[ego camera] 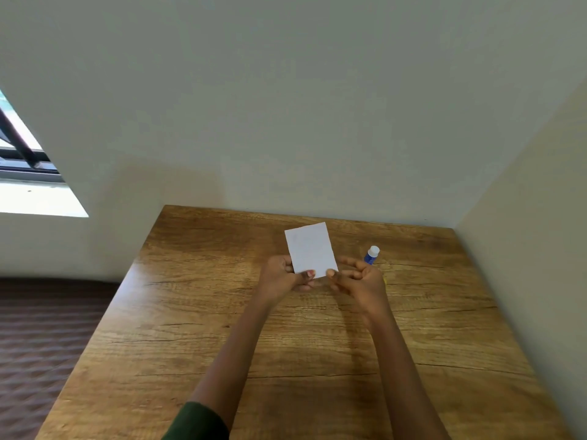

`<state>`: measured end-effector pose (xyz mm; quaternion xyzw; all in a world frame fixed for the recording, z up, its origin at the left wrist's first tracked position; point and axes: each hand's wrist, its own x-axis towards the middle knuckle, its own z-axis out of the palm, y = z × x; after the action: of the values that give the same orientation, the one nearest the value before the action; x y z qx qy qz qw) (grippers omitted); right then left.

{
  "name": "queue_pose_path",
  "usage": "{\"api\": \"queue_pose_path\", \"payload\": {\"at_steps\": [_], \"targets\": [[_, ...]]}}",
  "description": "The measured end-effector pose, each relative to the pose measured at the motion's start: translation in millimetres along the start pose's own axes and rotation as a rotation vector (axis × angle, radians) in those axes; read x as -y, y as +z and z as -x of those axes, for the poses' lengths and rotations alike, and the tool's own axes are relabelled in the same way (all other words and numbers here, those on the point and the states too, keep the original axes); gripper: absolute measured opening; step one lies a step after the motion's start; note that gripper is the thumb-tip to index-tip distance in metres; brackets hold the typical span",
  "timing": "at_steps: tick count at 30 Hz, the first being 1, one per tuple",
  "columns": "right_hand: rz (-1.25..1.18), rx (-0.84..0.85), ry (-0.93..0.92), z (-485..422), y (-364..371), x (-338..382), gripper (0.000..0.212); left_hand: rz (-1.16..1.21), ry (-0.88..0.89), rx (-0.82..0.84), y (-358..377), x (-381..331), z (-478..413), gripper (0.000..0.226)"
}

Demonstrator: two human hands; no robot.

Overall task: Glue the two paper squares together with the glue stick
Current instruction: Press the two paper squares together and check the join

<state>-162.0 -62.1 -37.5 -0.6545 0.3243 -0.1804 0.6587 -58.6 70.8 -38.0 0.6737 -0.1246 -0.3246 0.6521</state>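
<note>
A white paper is held up above the wooden table, a little tilted. My left hand pinches its lower left corner with the thumb on the front. My right hand pinches the lower right corner the same way. Whether it is one sheet or two laid together I cannot tell. A blue glue stick with a white cap stands on the table just behind my right hand, apart from it.
The table sits in a corner, with a wall behind it and another wall along its right side. A window is at the far left. Dark patterned floor lies left of the table.
</note>
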Motion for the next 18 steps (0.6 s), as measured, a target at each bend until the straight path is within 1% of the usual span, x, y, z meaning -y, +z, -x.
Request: {"api": "queue_pose_path", "payload": {"at_steps": [4, 7, 9, 11, 15, 18], "targets": [[-0.048, -0.053, -0.004, -3.0, -13.9, 3.2, 0.037, -0.018, -0.010, -0.012, -13.4, 0.7, -2.7, 0.038], [-0.009, 0.022, 0.009, -0.9, -11.2, 7.8, 0.036, -0.020, -0.019, 0.011, -15.1, 0.7, -3.0, 0.040], [0.027, 0.100, 0.025, 0.7, -3.2, 9.0, 0.040, -0.025, -0.024, 0.058, -9.7, -0.4, -1.4, 0.039], [0.061, 0.151, 0.022, 1.1, 4.0, 8.8, 0.038, -0.026, -0.024, 0.093, -4.0, -0.8, 0.8, 0.038], [0.135, 0.120, 0.006, -0.1, 9.7, 8.7, 0.028, 0.001, -0.036, 0.109, -5.6, -1.6, 4.2, 0.040], [0.158, 0.125, 0.006, -1.3, 11.4, 7.8, 0.028, -0.037, -0.039, 0.108, -9.3, -1.6, 5.0, 0.047]]}}
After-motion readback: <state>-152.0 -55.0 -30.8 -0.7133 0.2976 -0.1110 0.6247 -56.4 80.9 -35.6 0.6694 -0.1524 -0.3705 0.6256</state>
